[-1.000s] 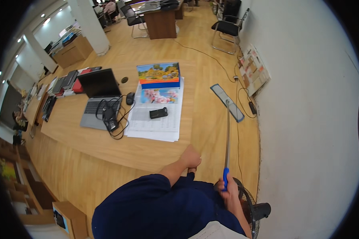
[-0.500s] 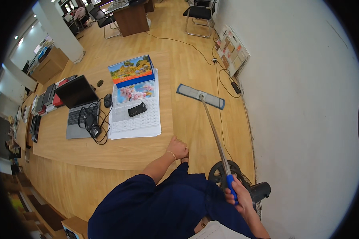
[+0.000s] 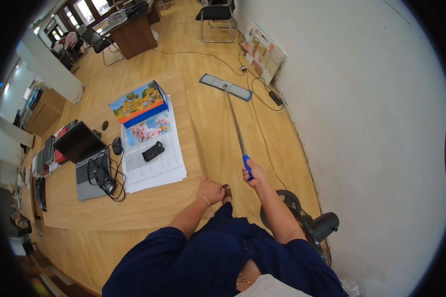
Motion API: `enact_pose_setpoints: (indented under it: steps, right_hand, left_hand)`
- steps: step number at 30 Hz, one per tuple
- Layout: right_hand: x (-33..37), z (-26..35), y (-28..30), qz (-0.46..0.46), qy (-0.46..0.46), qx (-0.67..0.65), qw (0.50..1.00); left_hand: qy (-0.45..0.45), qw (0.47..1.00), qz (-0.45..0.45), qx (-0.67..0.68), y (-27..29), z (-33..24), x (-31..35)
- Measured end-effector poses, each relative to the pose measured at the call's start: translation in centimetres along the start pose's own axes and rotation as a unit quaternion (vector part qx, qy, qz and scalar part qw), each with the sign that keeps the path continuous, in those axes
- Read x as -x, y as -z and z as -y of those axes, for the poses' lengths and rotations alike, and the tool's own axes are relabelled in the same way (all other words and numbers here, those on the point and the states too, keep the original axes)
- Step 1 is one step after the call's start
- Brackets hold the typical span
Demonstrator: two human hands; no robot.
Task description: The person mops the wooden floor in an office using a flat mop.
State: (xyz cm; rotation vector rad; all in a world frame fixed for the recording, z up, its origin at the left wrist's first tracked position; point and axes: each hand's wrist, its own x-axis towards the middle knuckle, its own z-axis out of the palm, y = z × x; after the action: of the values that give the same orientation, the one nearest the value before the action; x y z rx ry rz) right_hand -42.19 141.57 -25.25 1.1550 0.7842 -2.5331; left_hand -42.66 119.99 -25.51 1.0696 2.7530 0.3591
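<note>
Beside the worktop (image 3: 148,208), mid-stroke on the floor: right hand (image 3: 251,174) is wrapped tight around the blue grip of the flat mop (image 3: 235,123), whose pad sits flat on the wood floor (image 3: 208,54), well out ahead near the wall and just short of a black cable (image 3: 262,106). Left hand (image 3: 211,190) rests loosely curled at the worktop's corner edge, holding nothing. My read: a sweeping pass along the wall strip. Next stroke needs the pad kept clear of the cable and the fan (image 3: 307,225) by the feet.

Bright, even indoor light; windows glare at eleven o'clock, shadows stay soft, edges bend and darken toward the black rim
</note>
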Motion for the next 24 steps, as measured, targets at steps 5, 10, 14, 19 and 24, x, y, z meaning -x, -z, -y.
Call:
enact_pose_setpoints:
  steps: [5,10,14,19,24]
  right_hand:
    - [5.4,-3.8,4.0,0.010,-0.059,-0.103,0.993]
    - [18.1,-9.6,8.0,0.021,-0.079,-0.126,0.989]
    - [28.7,-12.6,12.7,0.072,-0.043,-0.116,0.990]
    - [37.0,-17.2,19.1,0.067,0.047,0.062,0.995]
    - [43.5,-22.3,19.6,0.007,0.100,0.044,0.994]
  left_hand:
    - [0.012,0.999,0.044,-0.022,0.4,-0.4,0.4]
    - [0.017,0.997,0.047,-0.053,-0.7,0.1,0.6]
    - [0.010,0.998,0.016,-0.067,-1.6,-0.1,0.1]
    - [0.005,0.996,-0.009,-0.087,-1.7,0.4,0.1]
    - [-0.060,0.985,-0.020,-0.161,-6.0,0.1,1.7]
